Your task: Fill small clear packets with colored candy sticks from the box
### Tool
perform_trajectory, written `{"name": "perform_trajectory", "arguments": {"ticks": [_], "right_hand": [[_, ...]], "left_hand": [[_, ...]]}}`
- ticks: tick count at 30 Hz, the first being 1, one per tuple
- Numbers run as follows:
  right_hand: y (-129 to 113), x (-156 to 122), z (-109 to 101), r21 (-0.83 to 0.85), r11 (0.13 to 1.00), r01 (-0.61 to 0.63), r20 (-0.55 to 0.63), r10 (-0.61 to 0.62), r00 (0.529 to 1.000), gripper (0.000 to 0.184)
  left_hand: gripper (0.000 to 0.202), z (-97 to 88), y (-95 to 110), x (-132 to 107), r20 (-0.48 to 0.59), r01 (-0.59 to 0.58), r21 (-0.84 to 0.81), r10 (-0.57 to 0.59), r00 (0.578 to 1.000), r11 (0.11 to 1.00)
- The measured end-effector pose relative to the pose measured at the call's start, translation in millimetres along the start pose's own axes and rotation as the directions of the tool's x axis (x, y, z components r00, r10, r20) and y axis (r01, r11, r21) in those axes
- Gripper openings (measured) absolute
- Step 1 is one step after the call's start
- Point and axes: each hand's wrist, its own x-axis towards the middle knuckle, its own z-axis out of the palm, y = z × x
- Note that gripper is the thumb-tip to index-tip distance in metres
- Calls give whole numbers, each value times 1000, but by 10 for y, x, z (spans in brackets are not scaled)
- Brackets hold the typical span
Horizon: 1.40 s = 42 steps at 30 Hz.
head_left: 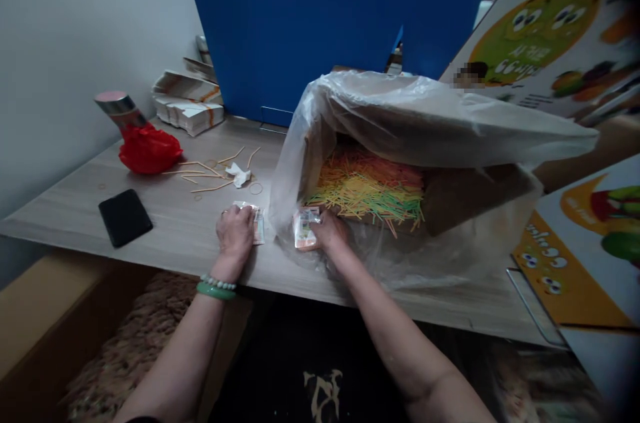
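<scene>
My left hand point(236, 228) has its fingers curled over a small clear printed packet point(259, 226), which lies on the tabletop. My right hand point(332, 230) is closed on the right side of a thicker printed packet point(304, 236), possibly a small stack, at the front left of the open box. Clear plastic point(290, 176) lines that box and spills over its edges. Inside it lies a loose heap of thin coloured sticks point(367, 190) in orange, yellow and green. Part of the packet under each hand is hidden by the fingers.
On the left are a black phone point(125, 217), a red bag point(150, 148) around a metallic cylinder, rubber bands, pale sticks and a crumpled white scrap point(238, 175). Bundled white cards point(187, 103) stand behind. Fruit-printed cartons point(585, 256) are at right; a carton of brownish pieces point(135, 336) sits below.
</scene>
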Motion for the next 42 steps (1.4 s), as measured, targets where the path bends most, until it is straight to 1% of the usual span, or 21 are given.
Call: {"name": "perform_trajectory", "arguments": {"ticks": [2, 5, 8, 10, 12, 14, 16, 17, 18, 19, 20, 22, 23, 24, 25, 27, 30, 33, 36, 40, 42], "right_hand": [[47, 26, 34, 62, 998, -8, -8, 9, 1000, 27], [132, -1, 12, 122, 992, 20, -68, -12, 998, 25], [202, -90, -93, 145, 989, 38, -120, -21, 993, 28], [242, -172, -162, 209, 975, 69, -201, -26, 979, 28], [290, -254, -199, 369, 914, 171, -282, -65, 957, 24], [368, -316, -211, 564, 771, 295, -286, -153, 946, 18], [508, -341, -247, 695, 626, 352, -225, -276, 935, 15], [606, -334, -291, 719, 596, 359, -191, -327, 925, 15], [719, -313, -357, 709, 605, 362, -168, -354, 920, 15], [842, -277, -446, 661, 656, 364, -162, -349, 923, 17], [966, -227, -552, 573, 738, 357, -168, -321, 932, 19], [1171, -94, -784, 260, 926, 274, -236, -214, 948, 22], [1233, -16, -891, 80, 975, 207, -271, -179, 946, 23], [1261, 66, -980, -84, 983, 162, -291, -180, 940, 25], [1255, 148, -1046, -227, 961, 156, -290, -219, 931, 26], [1163, 308, -1098, -436, 871, 227, -230, -352, 907, 28], [966, 514, -1031, -602, 727, 331, -89, -473, 876, 31], [865, 670, -928, -665, 643, 379, -21, -524, 852, 31], [869, 766, -875, -694, 584, 421, -14, -595, 803, 29], [903, 810, -859, -709, 557, 433, -25, -633, 774, 28], [905, 827, -861, -699, 576, 423, -32, -616, 787, 29]], "left_hand": [[35, 21, -11, -40, -28, -8, 95, 11, 1000, 995], [39, -9, -4, -136, -165, 23, 64, -12, 986, 998], [34, -67, 141, -260, -270, -21, -151, -21, 963, 988], [31, -99, 362, -354, -252, -112, -391, 11, 968, 913], [30, -107, 658, -432, -128, -121, -647, 49, 991, 753], [32, -76, 960, -467, 81, 2, -836, 119, 990, 549], [31, -1, 1196, -456, 285, 199, -915, 213, 935, 350], [30, 49, 1278, -441, 360, 293, -916, 241, 901, 273], [29, 103, 1338, -426, 416, 368, -904, 247, 875, 218], [30, 156, 1380, -415, 455, 420, -888, 229, 861, 185], [31, 204, 1412, -411, 479, 452, -876, 203, 854, 167], [34, 273, 1476, -432, 507, 481, -861, 199, 838, 169], [35, 294, 1518, -456, 521, 489, -853, 227, 823, 183], [35, 306, 1568, -486, 531, 491, -847, 267, 804, 206], [34, 312, 1624, -518, 535, 483, -844, 311, 786, 232], [32, 323, 1734, -576, 527, 454, -849, 388, 756, 270], [28, 366, 1821, -616, 551, 476, -834, 435, 712, 278], [27, 428, 1796, -603, 587, 526, -809, 416, 694, 263], [25, 453, 1751, -582, 593, 538, -804, 405, 695, 253], [24, 409, 1745, -574, 596, 546, -801, 406, 693, 243], [25, 378, 1739, -571, 590, 543, -805, 405, 698, 239]]}}
